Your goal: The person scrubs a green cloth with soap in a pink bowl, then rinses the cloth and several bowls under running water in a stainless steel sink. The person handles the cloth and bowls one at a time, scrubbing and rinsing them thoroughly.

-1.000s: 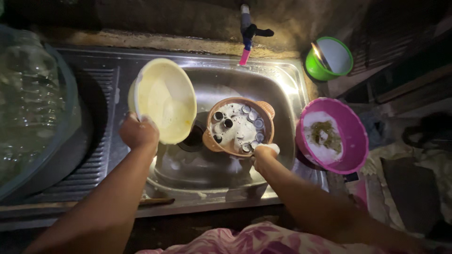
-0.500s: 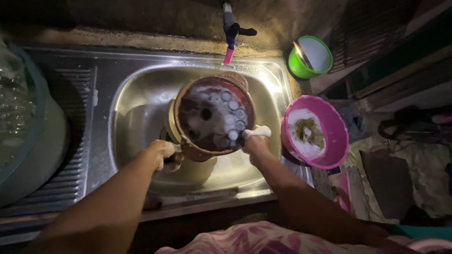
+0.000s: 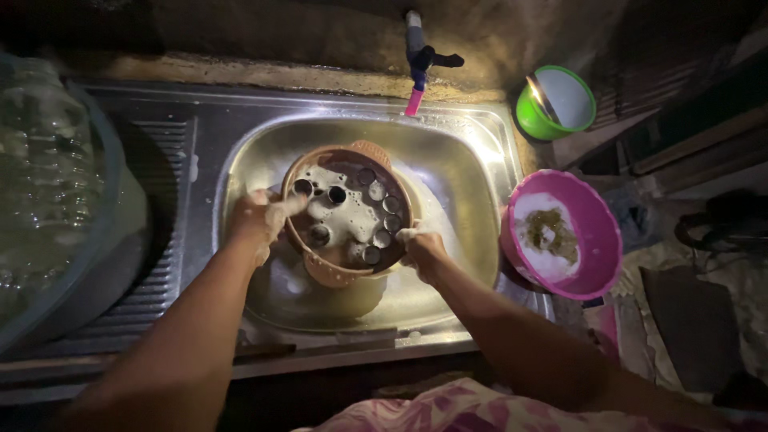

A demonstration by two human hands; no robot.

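Two hands work over a steel sink (image 3: 472, 160) set in a dim worktop, its ribbed drainboard (image 3: 172, 208) to the left and a tap (image 3: 416, 56) on the wall behind. A brown round tray with cup-shaped holes (image 3: 348, 212) (soapy, face up, lying roughly flat) sits over the basin, its tab handles pointing toward and away from the person. The left hand (image 3: 260, 220) grips its left rim; the right hand (image 3: 420, 248) clasps the right rim. A pink basin (image 3: 596, 240) and green bowl (image 3: 532, 120) stand to the right.

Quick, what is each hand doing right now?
Left hand: soapy, closed on the rim of the brown holed pot.
Right hand: closed on the pot's opposite rim.
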